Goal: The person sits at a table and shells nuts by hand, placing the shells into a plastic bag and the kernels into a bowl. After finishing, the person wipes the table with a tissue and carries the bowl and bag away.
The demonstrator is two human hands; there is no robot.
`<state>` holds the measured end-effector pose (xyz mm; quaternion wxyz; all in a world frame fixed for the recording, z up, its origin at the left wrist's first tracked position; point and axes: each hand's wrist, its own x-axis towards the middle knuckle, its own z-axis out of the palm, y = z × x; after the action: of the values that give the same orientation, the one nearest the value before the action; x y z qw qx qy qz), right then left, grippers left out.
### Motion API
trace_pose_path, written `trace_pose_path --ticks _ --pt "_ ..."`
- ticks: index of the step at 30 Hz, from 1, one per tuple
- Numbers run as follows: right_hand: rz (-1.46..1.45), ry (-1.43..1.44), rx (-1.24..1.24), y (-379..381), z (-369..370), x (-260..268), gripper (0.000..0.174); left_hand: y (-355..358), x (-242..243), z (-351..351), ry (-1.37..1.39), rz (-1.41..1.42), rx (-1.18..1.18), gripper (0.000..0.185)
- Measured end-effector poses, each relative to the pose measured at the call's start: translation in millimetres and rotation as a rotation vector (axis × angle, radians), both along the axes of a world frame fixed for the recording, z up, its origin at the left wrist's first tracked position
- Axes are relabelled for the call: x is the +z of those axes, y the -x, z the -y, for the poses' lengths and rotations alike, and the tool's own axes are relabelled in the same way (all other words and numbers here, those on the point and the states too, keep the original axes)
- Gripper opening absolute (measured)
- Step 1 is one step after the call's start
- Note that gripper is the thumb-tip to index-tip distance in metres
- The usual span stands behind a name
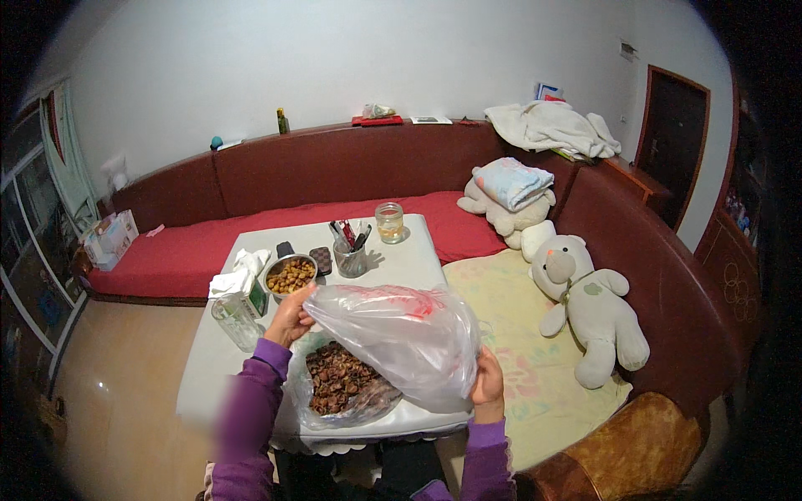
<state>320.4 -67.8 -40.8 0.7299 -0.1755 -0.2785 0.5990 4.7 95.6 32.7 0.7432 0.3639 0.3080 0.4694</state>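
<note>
Stretched between my two hands is a translucent white plastic bag (401, 332) with red print. My left hand (292, 318) grips one corner of it, near a metal bowl (269, 287) of small yellow-brown pieces of food. At the bag's lower right edge, my right hand (487, 383) pinches the plastic beside the table's right edge. Below the bag, a clear plastic bag lies opened out on the table (207, 376), holding a heap of dark brown dried pieces (341, 379). The bag in my hands covers the right part of that heap.
Left of the bowl stand a ribbed glass (237, 322) and a tissue box (255, 299). Farther back are a glass of pens (351, 260), a dark patterned phone (321, 260) and a glass jar (390, 224). A sofa (351, 160) wraps around, with a teddy bear (592, 319) on the right.
</note>
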Motion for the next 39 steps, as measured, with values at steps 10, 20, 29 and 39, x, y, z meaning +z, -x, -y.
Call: trace_pose_path --ticks 10,20,29,39 --pt "-0.094 -0.071 -0.033 4.4 -24.2 5.0 0.014 -41.1 38.0 65.6 -1.143 -0.806 0.536 0.022" --pt "0.019 -0.028 -0.055 33.4 -17.1 23.7 0.023 -112.1 29.7 107.1 -1.249 -1.226 0.354 0.033" --pt "0.976 0.085 -0.993 60.5 7.1 43.2 0.034 -106.9 18.9 91.7 -1.159 -1.232 0.347 0.026" --pt "0.643 0.241 -0.834 21.0 2.3 31.7 0.012 -66.4 28.1 89.5 -1.318 -1.119 0.625 0.027"
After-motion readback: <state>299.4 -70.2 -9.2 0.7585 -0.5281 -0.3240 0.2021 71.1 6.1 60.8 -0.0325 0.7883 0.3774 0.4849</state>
